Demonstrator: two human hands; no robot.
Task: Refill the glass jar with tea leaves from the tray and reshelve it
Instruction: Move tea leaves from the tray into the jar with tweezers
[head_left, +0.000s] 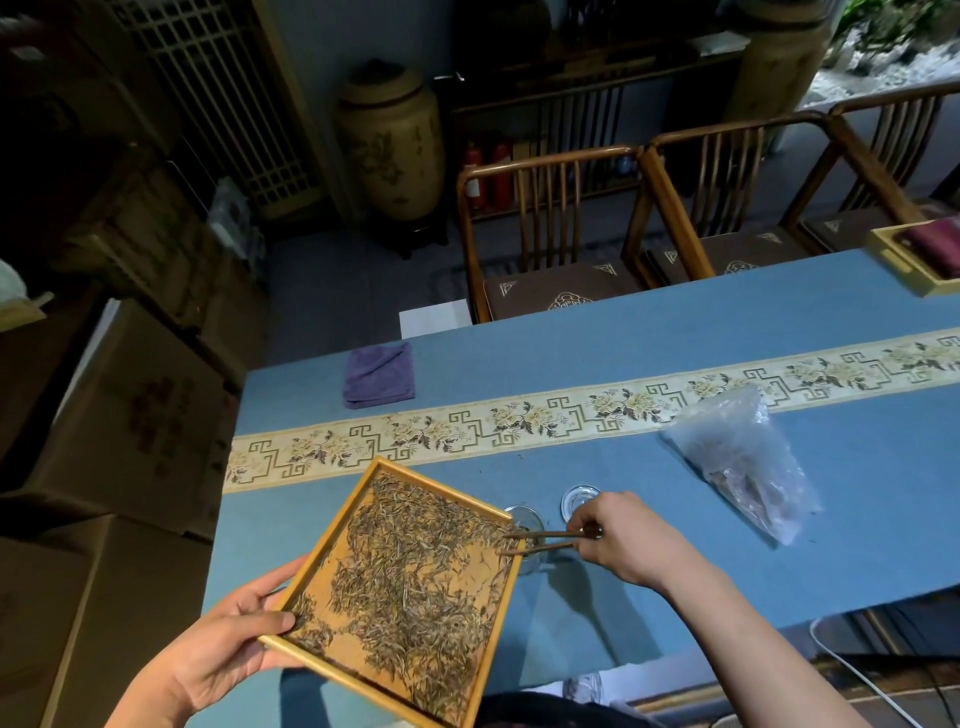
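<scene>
My left hand (236, 631) grips the near left corner of a wooden tray (343, 512), thumb over its rim, holding it tilted above the blue table. Dry tea leaves (415, 577) cover most of the tray. My right hand (626, 538) pinches wooden tongs (540, 540) whose tips reach the tray's right edge, over the mouth of the glass jar (527, 519). The jar stands on the table, partly hidden behind the tray. Its glass lid (579, 500) lies just right of the jar, behind my fingers.
A clear plastic bag (743, 462) lies on the table to the right. A folded purple cloth (379, 375) sits at the far left corner. A wooden box (906, 257) stands at the far right. Chairs (550, 234) line the far side; cardboard boxes (130, 415) stand left.
</scene>
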